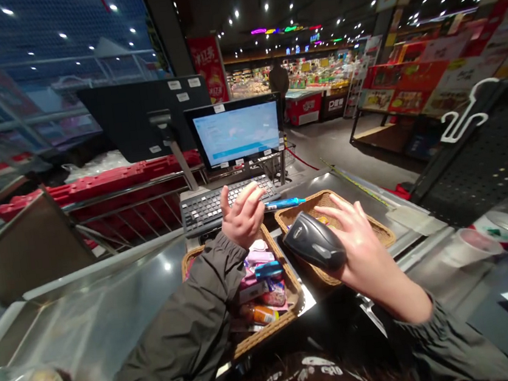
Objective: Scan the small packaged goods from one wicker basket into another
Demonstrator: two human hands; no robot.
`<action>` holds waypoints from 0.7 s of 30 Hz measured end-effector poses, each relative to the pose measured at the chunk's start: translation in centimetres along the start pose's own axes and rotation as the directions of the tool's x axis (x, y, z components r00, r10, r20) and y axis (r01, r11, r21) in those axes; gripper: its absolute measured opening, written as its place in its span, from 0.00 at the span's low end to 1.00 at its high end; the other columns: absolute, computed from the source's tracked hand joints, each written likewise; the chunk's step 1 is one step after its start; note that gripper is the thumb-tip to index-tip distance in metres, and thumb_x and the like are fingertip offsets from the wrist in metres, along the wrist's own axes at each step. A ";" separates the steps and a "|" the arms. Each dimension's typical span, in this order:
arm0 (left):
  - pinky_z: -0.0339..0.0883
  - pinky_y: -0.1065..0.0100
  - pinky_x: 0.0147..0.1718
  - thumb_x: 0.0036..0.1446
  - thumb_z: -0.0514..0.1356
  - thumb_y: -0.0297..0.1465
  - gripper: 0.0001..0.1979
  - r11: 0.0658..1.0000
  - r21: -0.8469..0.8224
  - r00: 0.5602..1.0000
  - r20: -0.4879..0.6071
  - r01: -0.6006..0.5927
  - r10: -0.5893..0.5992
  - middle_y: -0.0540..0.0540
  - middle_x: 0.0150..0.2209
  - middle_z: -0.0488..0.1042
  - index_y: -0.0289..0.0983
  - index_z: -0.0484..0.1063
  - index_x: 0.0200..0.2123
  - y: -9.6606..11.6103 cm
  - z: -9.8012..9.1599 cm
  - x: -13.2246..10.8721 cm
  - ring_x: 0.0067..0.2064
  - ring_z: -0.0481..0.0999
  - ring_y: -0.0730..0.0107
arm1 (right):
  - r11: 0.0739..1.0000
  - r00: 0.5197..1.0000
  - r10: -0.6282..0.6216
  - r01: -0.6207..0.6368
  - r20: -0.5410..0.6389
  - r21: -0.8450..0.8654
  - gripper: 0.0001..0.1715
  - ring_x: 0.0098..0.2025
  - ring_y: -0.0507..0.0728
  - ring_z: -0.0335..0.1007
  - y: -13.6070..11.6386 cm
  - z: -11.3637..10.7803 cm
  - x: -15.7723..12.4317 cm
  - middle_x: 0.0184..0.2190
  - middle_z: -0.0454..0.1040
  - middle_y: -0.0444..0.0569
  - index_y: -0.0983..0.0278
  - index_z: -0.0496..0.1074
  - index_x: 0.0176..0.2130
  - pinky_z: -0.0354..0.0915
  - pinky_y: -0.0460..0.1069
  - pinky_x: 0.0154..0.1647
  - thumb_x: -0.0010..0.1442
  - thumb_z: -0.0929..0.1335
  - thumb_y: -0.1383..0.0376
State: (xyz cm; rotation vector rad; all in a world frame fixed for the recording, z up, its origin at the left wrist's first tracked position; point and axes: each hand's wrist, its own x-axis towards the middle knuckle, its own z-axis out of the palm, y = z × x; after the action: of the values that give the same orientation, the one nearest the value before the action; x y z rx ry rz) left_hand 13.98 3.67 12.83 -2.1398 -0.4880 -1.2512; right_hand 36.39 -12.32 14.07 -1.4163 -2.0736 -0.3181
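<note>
Left hand (241,216) is narrow, apparently pinching the blue stick (285,203) by its near end; fingertip contact itself is hidden. Stick points right, its far end over the rim of the right basket (381,231). Right hand (360,236) holds the scanner (315,241) above that basket, some fingers spread. Risk: with only one end seemingly gripped, a knock from the scanner could tip the stick loose, into the right basket or the gap between baskets. Left hand lies close to the keyboard (225,203); a dip could press keys. Left sleeve (190,317) overlaps the left basket (270,331); a low sweep might drag the loose packets (273,295).
</note>
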 end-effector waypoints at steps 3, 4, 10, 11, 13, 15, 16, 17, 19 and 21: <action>0.28 0.47 0.72 0.62 0.56 0.23 0.07 1.000 0.013 0.999 0.022 0.026 -0.026 0.46 0.52 0.79 0.39 0.71 0.36 -0.5 -1.4 -0.7 0.61 0.72 0.62 | 0.999 0.999 -0.035 0.035 -0.016 0.022 0.17 0.70 0.75 0.49 -0.8 0.4 0.5 0.60 0.67 0.63 0.65 0.72 0.49 0.46 0.80 0.65 0.60 0.66 0.64; 0.28 0.47 0.72 0.62 0.56 0.23 0.07 0.999 0.026 0.999 0.028 0.030 -0.030 0.46 0.52 0.79 0.40 0.71 0.36 -0.6 -1.8 -0.9 0.61 0.72 0.62 | 0.999 0.999 -0.044 0.044 -0.017 0.029 0.17 0.70 0.75 0.49 -1.0 0.5 0.6 0.60 0.67 0.63 0.65 0.72 0.49 0.46 0.80 0.65 0.60 0.66 0.64; 0.29 0.48 0.72 0.62 0.56 0.24 0.07 0.992 0.130 0.999 0.037 0.005 -0.010 0.47 0.50 0.80 0.40 0.71 0.37 -1.3 -3.9 -1.6 0.59 0.75 0.63 | 0.993 0.996 -0.089 0.089 -0.002 0.074 0.21 0.70 0.76 0.50 -1.9 1.3 1.3 0.59 0.68 0.63 0.65 0.71 0.51 0.48 0.80 0.64 0.60 0.67 0.61; 0.30 0.48 0.72 0.62 0.56 0.24 0.06 0.990 0.140 0.999 0.040 0.003 -0.008 0.47 0.50 0.81 0.40 0.70 0.36 -1.3 -4.2 -1.7 0.58 0.75 0.62 | 0.992 0.995 -0.095 0.095 -0.007 0.084 0.21 0.70 0.75 0.50 -2.0 1.4 1.4 0.59 0.69 0.63 0.65 0.71 0.51 0.48 0.80 0.64 0.60 0.67 0.62; 0.30 0.48 0.72 0.62 0.57 0.23 0.06 0.988 0.154 0.999 0.041 0.005 -0.011 0.47 0.49 0.81 0.39 0.70 0.35 -1.5 -4.5 -2.0 0.57 0.76 0.62 | 0.990 0.995 -0.103 0.103 -0.010 0.100 0.21 0.70 0.75 0.51 -2.2 1.6 1.5 0.58 0.69 0.62 0.64 0.71 0.52 0.48 0.80 0.64 0.59 0.67 0.63; 0.30 0.49 0.72 0.62 0.57 0.23 0.05 0.987 0.161 0.999 0.040 0.010 -0.017 0.48 0.49 0.81 0.39 0.70 0.35 -1.6 -4.7 -2.4 0.57 0.76 0.62 | 0.988 0.994 -0.107 0.107 -0.002 0.108 0.23 0.69 0.75 0.51 -2.3 1.8 1.5 0.59 0.69 0.62 0.63 0.70 0.53 0.48 0.80 0.64 0.58 0.67 0.63; 0.30 0.50 0.72 0.62 0.57 0.24 0.05 0.986 0.163 0.999 0.042 0.015 -0.022 0.48 0.49 0.81 0.39 0.70 0.35 -1.7 -4.8 -2.5 0.58 0.76 0.63 | 0.988 0.994 -0.111 0.110 0.001 0.112 0.24 0.69 0.75 0.51 -2.3 1.8 1.6 0.59 0.69 0.62 0.63 0.70 0.54 0.48 0.80 0.63 0.58 0.68 0.63; 0.30 0.50 0.72 0.62 0.57 0.24 0.05 0.986 0.166 0.999 0.045 0.023 -0.030 0.48 0.49 0.81 0.39 0.70 0.35 -1.7 -4.8 -2.7 0.58 0.76 0.63 | 0.987 0.993 -0.115 0.114 0.004 0.114 0.24 0.69 0.75 0.51 -2.3 1.9 1.6 0.59 0.69 0.62 0.63 0.69 0.54 0.48 0.80 0.63 0.57 0.68 0.63; 0.29 0.51 0.72 0.62 0.57 0.23 0.06 0.985 0.171 0.997 0.055 0.040 -0.050 0.48 0.50 0.81 0.39 0.70 0.36 -1.8 -4.9 -2.9 0.58 0.75 0.64 | 0.985 0.992 -0.124 0.123 0.006 0.117 0.24 0.69 0.75 0.51 -2.3 2.0 1.7 0.59 0.69 0.62 0.64 0.70 0.53 0.48 0.80 0.63 0.57 0.68 0.63; 0.30 0.50 0.72 0.62 0.56 0.23 0.06 0.984 0.172 0.996 0.067 0.050 -0.062 0.48 0.50 0.80 0.39 0.70 0.35 -1.9 -4.9 -3.1 0.59 0.75 0.64 | 0.984 0.991 -0.130 0.128 0.009 0.121 0.23 0.69 0.75 0.51 -2.2 2.1 1.8 0.58 0.69 0.63 0.64 0.70 0.53 0.48 0.81 0.63 0.57 0.68 0.63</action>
State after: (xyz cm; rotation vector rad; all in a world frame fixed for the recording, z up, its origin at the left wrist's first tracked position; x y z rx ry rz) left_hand 8.16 1.83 12.57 -2.0444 -0.6661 -1.1223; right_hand 33.25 -10.77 13.83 -1.2209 -2.1648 -0.2299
